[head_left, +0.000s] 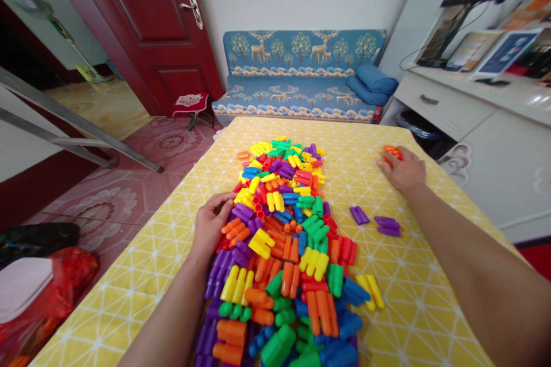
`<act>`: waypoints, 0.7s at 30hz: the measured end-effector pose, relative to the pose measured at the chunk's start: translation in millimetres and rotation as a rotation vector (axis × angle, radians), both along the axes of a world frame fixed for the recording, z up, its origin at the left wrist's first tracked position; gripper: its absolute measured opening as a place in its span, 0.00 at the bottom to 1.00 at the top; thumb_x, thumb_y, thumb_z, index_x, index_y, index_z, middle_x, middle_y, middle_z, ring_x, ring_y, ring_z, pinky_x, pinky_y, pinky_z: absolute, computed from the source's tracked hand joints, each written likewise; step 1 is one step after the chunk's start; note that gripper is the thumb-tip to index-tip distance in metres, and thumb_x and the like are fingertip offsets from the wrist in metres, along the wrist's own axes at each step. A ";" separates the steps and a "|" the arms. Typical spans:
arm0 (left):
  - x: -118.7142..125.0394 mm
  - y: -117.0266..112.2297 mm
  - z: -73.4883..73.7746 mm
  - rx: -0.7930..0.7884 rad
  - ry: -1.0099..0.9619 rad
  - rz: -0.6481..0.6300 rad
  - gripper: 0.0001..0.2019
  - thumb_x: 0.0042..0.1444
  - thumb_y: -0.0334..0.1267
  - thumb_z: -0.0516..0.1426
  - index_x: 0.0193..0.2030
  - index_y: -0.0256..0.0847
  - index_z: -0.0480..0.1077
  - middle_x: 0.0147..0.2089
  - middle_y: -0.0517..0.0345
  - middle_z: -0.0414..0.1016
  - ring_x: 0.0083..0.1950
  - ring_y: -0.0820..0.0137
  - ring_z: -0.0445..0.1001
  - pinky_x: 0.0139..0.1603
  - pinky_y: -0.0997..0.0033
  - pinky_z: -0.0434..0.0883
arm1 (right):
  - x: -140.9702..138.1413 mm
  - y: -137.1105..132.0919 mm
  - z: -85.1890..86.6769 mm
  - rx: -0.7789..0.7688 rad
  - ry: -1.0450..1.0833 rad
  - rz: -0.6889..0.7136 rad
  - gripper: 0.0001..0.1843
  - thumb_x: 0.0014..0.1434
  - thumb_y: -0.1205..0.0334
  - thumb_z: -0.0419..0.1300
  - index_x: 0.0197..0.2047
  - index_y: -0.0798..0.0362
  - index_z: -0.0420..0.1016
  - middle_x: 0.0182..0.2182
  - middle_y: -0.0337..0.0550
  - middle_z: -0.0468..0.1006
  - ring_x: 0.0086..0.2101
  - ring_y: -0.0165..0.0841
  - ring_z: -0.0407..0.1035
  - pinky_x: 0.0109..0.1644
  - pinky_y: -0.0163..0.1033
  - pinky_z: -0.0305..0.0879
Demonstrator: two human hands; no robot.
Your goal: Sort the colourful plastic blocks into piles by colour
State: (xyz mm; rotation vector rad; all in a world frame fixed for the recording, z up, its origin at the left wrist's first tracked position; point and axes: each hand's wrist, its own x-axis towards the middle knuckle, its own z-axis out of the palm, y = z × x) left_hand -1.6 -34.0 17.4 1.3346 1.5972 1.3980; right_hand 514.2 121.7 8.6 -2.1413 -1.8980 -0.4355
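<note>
A long heap of plastic toy blocks (pixel 275 200), each shaped like joined tubes, runs down the table in red, orange, yellow, green, blue and purple. My left hand (pixel 214 215) is at the heap's left edge, fingers curled together against the blocks; what they grip, if anything, is hidden. At the far right of the table, my right hand (pixel 404 169) has its fingers closed on an orange toy block (pixel 392 152). Two purple blocks (pixel 387 226) lie apart between the heap and my right arm. A yellow block (pixel 371 291) lies at the heap's right side.
A yellow patterned cloth (pixel 150 252) covers the table. Beyond its far edge stands a blue sofa (pixel 297 86). A white cabinet (pixel 495 155) is on the right; a small stool (pixel 190 104) and a red bag (pixel 73 281) are on the left.
</note>
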 end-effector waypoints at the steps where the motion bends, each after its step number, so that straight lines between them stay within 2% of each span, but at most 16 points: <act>1: 0.0 -0.2 0.2 -0.001 -0.001 0.001 0.16 0.50 0.47 0.61 0.40 0.38 0.78 0.44 0.51 0.78 0.45 0.63 0.74 0.52 0.63 0.68 | -2.7 -2.5 0.7 0.036 -0.018 0.009 0.29 0.67 0.42 0.46 0.61 0.48 0.69 0.66 0.55 0.55 0.61 0.53 0.49 0.59 0.59 0.45; 3: 0.1 -0.6 0.9 -0.001 -0.001 0.002 0.16 0.49 0.47 0.61 0.40 0.38 0.78 0.44 0.51 0.78 0.45 0.63 0.74 0.52 0.63 0.68 | -9.2 -9.9 3.1 0.134 -0.062 0.037 0.28 0.67 0.44 0.46 0.61 0.49 0.69 0.67 0.54 0.54 0.63 0.51 0.44 0.61 0.61 0.39; 5: -0.2 -0.7 1.4 0.002 -0.001 0.001 0.16 0.50 0.46 0.61 0.40 0.37 0.78 0.44 0.51 0.78 0.46 0.62 0.74 0.53 0.63 0.68 | -15.6 -20.0 5.9 0.244 -0.094 0.053 0.28 0.65 0.45 0.49 0.61 0.52 0.68 0.66 0.55 0.55 0.63 0.50 0.46 0.62 0.59 0.38; 7: -0.7 -0.4 1.0 0.008 0.002 0.002 0.16 0.50 0.47 0.61 0.40 0.37 0.78 0.44 0.51 0.78 0.47 0.62 0.74 0.53 0.63 0.68 | -20.3 -31.5 8.3 0.328 -0.089 0.016 0.29 0.61 0.46 0.53 0.58 0.56 0.70 0.62 0.58 0.62 0.58 0.49 0.53 0.59 0.54 0.45; 9: -1.5 0.3 -0.4 0.016 0.008 0.005 0.16 0.50 0.47 0.61 0.40 0.37 0.78 0.44 0.51 0.78 0.47 0.62 0.74 0.54 0.62 0.68 | -23.0 -42.8 9.3 0.348 -0.055 -0.056 0.26 0.59 0.47 0.55 0.50 0.58 0.75 0.52 0.59 0.71 0.52 0.48 0.60 0.52 0.50 0.54; 12: -2.2 1.0 -2.2 0.023 0.012 0.005 0.16 0.50 0.47 0.61 0.40 0.38 0.78 0.44 0.51 0.78 0.46 0.62 0.74 0.53 0.62 0.68 | -25.0 -55.8 8.6 0.238 0.030 -0.105 0.21 0.60 0.48 0.52 0.34 0.56 0.77 0.37 0.53 0.76 0.40 0.43 0.67 0.39 0.42 0.57; 14: -2.1 1.0 -2.5 0.025 0.013 0.004 0.16 0.50 0.47 0.60 0.40 0.38 0.78 0.43 0.51 0.78 0.46 0.61 0.74 0.53 0.61 0.67 | -26.1 -59.7 7.5 0.135 0.074 -0.086 0.23 0.61 0.48 0.50 0.29 0.54 0.77 0.34 0.49 0.77 0.35 0.38 0.68 0.33 0.39 0.55; 17: -1.5 0.6 -1.7 0.023 0.013 0.004 0.16 0.50 0.47 0.60 0.40 0.38 0.78 0.43 0.51 0.78 0.46 0.61 0.74 0.53 0.61 0.68 | -27.4 -58.1 6.3 0.014 0.082 -0.083 0.23 0.61 0.46 0.50 0.34 0.53 0.79 0.36 0.48 0.79 0.34 0.39 0.70 0.31 0.38 0.54; 21: -0.9 0.7 -0.4 0.016 0.001 0.008 0.17 0.49 0.47 0.60 0.40 0.37 0.78 0.43 0.50 0.78 0.46 0.61 0.74 0.53 0.61 0.68 | -28.2 -50.8 5.0 -0.072 0.037 -0.087 0.24 0.63 0.47 0.48 0.46 0.53 0.78 0.45 0.53 0.77 0.38 0.42 0.72 0.34 0.40 0.60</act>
